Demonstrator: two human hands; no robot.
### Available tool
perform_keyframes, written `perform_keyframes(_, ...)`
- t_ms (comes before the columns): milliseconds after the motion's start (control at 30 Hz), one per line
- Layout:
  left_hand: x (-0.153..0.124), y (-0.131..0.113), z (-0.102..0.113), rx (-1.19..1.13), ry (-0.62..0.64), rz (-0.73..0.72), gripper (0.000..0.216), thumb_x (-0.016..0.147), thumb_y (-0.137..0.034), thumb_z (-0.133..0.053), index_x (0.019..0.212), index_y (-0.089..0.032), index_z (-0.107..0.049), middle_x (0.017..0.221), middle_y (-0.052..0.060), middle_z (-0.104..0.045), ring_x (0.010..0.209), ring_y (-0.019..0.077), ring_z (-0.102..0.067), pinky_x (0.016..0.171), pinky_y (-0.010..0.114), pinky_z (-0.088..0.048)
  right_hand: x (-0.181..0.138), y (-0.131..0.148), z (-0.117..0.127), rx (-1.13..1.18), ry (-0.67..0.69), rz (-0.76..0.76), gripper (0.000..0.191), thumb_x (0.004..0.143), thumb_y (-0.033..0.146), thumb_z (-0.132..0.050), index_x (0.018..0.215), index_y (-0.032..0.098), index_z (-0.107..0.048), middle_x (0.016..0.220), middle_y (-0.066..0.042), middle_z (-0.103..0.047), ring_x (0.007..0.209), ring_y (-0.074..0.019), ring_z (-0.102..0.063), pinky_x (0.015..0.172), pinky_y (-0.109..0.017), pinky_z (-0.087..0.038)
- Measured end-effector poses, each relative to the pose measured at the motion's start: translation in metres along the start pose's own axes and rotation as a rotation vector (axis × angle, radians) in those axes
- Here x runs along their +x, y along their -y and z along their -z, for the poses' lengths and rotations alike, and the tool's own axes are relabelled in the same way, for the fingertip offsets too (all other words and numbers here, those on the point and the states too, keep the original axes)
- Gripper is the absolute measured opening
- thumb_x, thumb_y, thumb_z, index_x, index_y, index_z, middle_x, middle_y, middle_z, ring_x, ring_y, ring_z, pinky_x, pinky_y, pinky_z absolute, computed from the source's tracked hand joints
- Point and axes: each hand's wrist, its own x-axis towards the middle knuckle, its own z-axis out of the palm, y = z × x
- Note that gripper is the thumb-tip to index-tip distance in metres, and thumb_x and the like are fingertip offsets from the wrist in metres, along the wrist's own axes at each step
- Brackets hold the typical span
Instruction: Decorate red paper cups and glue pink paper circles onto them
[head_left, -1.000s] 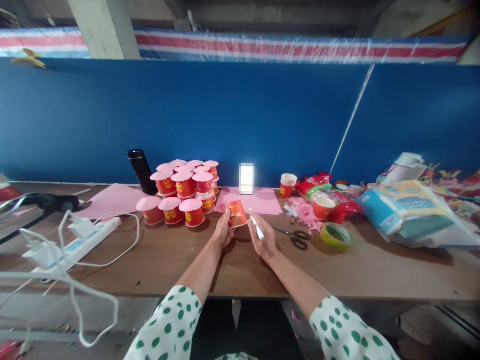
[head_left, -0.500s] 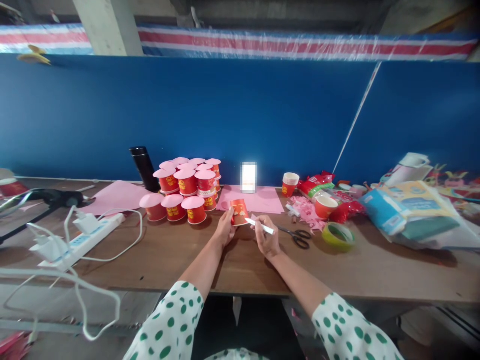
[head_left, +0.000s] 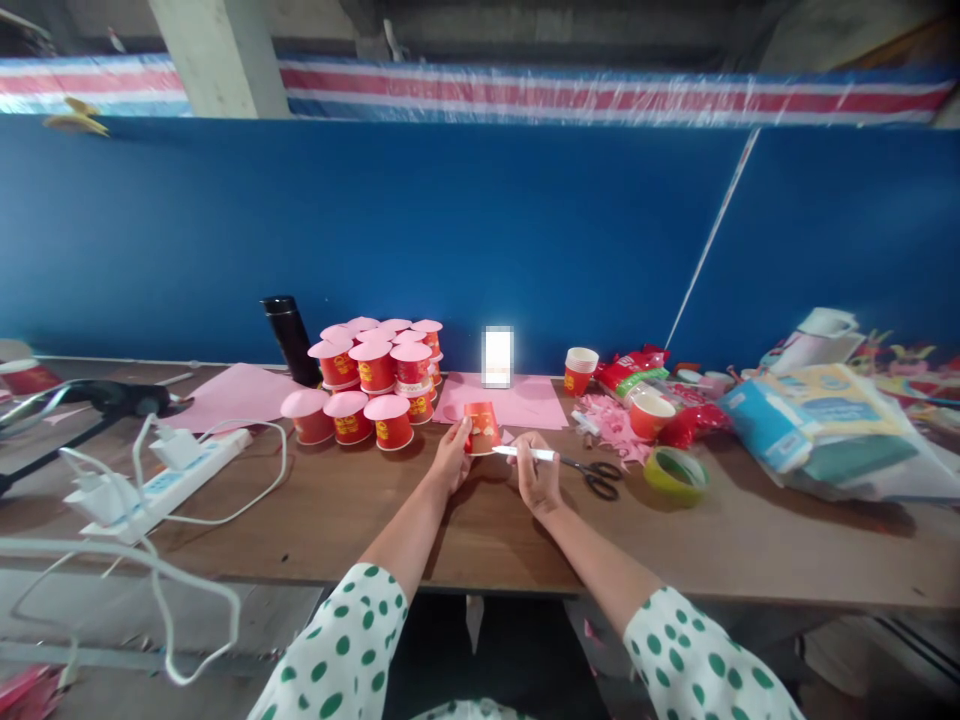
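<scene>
In my left hand point(head_left: 452, 456) is a red paper cup point(head_left: 483, 424), upside down with its white rim toward the table. The fingers wrap round its left side. My right hand point(head_left: 537, 474) grips a white pen point(head_left: 529, 454), held nearly level, its tip close to the cup's rim; whether the two touch I cannot tell. Left of the hands stand several red paper cups point(head_left: 393, 430), stacked in tiers and topped with pink paper discs point(head_left: 387, 406). Behind the held cup lies a pink paper sheet point(head_left: 537, 400).
Right of my right hand lie black scissors point(head_left: 600, 480) and a roll of yellow-green tape point(head_left: 676, 475). A cup stack point(head_left: 580, 370) and pink paper scraps point(head_left: 611, 415) sit behind. Far left are a white power strip point(head_left: 169, 490) with cables and a black flask point(head_left: 287, 340).
The pen has turned to lie more nearly level. The held cup has shifted slightly and stands straighter, with its tilt reduced. Both hands keep their hold.
</scene>
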Motion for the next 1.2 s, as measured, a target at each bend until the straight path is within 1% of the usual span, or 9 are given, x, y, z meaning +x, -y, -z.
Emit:
perform_keyframes(200, 0.0008, 0.0018, 0.0012, 0.012, 0.007, -0.01, 0.039, 0.06, -0.043, -0.081, 0.08, -0.016, -0.061, 0.071, 0.001, -0.068, 0.065, 0.0132, -0.067, 0.067, 0.025, -0.053, 0.0013, 0.0002, -0.0005, 0.002, 0.001, -0.003, 0.034, 0.093, 0.037, -0.041, 0.065, 0.02, -0.05, 0.054, 0.002, -0.052, 0.049, -0.012, -0.047, 0.05, -0.024, -0.039)
perform_keyframes(333, 0.0008, 0.0025, 0.0007, 0.019, 0.013, -0.008, 0.039, 0.06, -0.041, -0.081, 0.084, -0.017, -0.063, 0.074, 0.001, -0.068, 0.065, 0.0131, -0.066, 0.067, 0.027, -0.053, 0.0017, 0.0015, -0.002, -0.003, -0.003, -0.006, 0.035, 0.093, 0.038, -0.041, 0.063, 0.021, -0.047, 0.053, 0.003, -0.05, 0.048, -0.0115, -0.046, 0.049, -0.024, -0.038)
perform_keyframes(467, 0.002, 0.0039, 0.0002, 0.04, 0.006, -0.012, 0.04, 0.059, -0.039, -0.082, 0.088, -0.017, -0.064, 0.074, 0.001, -0.067, 0.065, 0.0132, -0.065, 0.066, 0.028, -0.053, 0.0009, 0.0005, -0.0029, -0.015, 0.029, 0.005, 0.036, 0.093, 0.037, -0.041, 0.062, 0.021, -0.045, 0.052, 0.004, -0.048, 0.047, -0.0113, -0.044, 0.049, -0.024, -0.037)
perform_keyframes(700, 0.0059, 0.0076, 0.0028, 0.076, -0.004, -0.016, 0.041, 0.058, -0.041, -0.081, 0.087, -0.016, -0.065, 0.07, 0.0, -0.066, 0.064, 0.0126, -0.064, 0.065, 0.026, -0.051, -0.0002, -0.0049, -0.0021, -0.072, 0.117, 0.02, 0.031, 0.091, 0.035, -0.045, 0.063, 0.021, -0.048, 0.056, 0.003, -0.051, 0.05, -0.0115, -0.047, 0.052, -0.024, -0.038)
perform_keyframes(900, 0.0068, 0.0087, 0.0037, 0.087, 0.007, -0.018, 0.042, 0.059, -0.04, -0.081, 0.089, -0.016, -0.065, 0.071, 0.0, -0.066, 0.063, 0.012, -0.062, 0.065, 0.026, -0.049, -0.0009, -0.0037, -0.003, -0.102, 0.127, 0.008, 0.028, 0.09, 0.034, -0.046, 0.066, 0.021, -0.049, 0.057, 0.003, -0.053, 0.051, -0.0119, -0.049, 0.053, -0.024, -0.039)
perform_keyframes(1200, 0.0072, 0.009, 0.0039, 0.093, 0.013, -0.022, 0.044, 0.06, -0.04, -0.081, 0.093, -0.015, -0.066, 0.074, 0.001, -0.067, 0.066, 0.0133, -0.063, 0.069, 0.028, -0.049, -0.0015, -0.0022, -0.0026, -0.117, 0.148, 0.001, 0.029, 0.091, 0.036, -0.045, 0.067, 0.021, -0.05, 0.058, 0.002, -0.053, 0.051, -0.0116, -0.048, 0.053, -0.024, -0.039)
